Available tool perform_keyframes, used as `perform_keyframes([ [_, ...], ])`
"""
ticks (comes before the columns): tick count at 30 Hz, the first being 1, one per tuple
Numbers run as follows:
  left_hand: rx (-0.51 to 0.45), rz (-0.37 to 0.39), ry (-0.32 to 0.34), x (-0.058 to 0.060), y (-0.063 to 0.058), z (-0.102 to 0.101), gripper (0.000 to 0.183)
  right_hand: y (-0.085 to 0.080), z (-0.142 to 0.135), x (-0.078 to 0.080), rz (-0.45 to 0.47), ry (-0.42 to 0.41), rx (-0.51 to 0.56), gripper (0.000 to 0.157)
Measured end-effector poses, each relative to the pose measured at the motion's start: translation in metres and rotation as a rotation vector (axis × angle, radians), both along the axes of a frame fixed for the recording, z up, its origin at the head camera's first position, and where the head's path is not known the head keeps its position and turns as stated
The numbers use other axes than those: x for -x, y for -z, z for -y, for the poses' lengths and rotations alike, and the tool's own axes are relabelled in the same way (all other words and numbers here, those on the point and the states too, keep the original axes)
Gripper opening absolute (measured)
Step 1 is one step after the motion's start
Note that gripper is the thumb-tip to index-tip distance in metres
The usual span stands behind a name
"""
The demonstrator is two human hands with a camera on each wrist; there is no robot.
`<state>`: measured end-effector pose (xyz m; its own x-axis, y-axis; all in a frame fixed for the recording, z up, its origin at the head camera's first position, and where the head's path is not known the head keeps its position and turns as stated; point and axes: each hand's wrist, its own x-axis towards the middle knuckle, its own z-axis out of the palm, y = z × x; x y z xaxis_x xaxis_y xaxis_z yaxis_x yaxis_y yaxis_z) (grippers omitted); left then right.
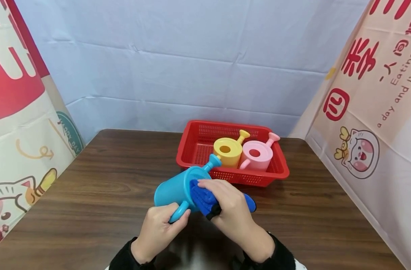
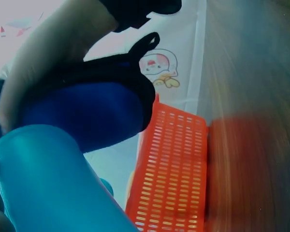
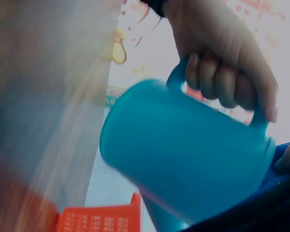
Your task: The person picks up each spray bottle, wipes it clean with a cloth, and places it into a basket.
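My left hand [image 1: 161, 228] grips the handle of a blue toy watering can [image 1: 173, 189], its fingers curled round the handle in the right wrist view. The can is tilted above the table, its spout toward the basket. A blue cloth [image 1: 203, 198] with black edging is bunched in my right hand [image 1: 230, 206], which holds it against the can's top end. In the left wrist view the folded cloth [image 2: 87, 111] has a black loop and lies at the end of the can [image 2: 53, 183]. Part of the cloth is hidden under my right hand.
A red perforated basket [image 1: 198, 146] stands at the back of the brown wooden table [image 1: 107, 187]. In it are a yellow watering can [image 1: 230, 159] and a pink watering can [image 1: 259, 161]. Printed cloth hangs at both sides, with a pale blue sheet [image 1: 192, 56] behind.
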<state>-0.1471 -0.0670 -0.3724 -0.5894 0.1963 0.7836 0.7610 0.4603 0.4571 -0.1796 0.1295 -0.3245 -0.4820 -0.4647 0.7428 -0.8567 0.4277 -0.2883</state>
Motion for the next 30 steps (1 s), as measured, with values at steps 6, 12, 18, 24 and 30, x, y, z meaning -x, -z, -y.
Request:
perform_keyframes([
  [6,-0.004,0.005,-0.007,0.0,0.0,0.001,0.04,-0.003,0.003,-0.016,-0.014,-0.093,0.013,0.072],
  [12,0.0,-0.012,-0.007,-0.001,0.0,0.001,0.04,-0.007,0.006,-0.02,-0.051,-0.09,-0.008,0.074],
  [18,0.02,-0.048,0.003,-0.002,0.001,-0.001,0.041,-0.006,0.008,-0.008,-0.049,0.051,-0.002,0.071],
  [24,0.039,-0.063,-0.007,-0.004,0.001,-0.003,0.042,-0.005,0.005,0.001,-0.006,0.187,-0.049,0.069],
  [30,0.053,-0.064,0.001,-0.005,0.001,-0.003,0.042,-0.011,0.0,0.004,0.09,0.305,-0.081,0.065],
])
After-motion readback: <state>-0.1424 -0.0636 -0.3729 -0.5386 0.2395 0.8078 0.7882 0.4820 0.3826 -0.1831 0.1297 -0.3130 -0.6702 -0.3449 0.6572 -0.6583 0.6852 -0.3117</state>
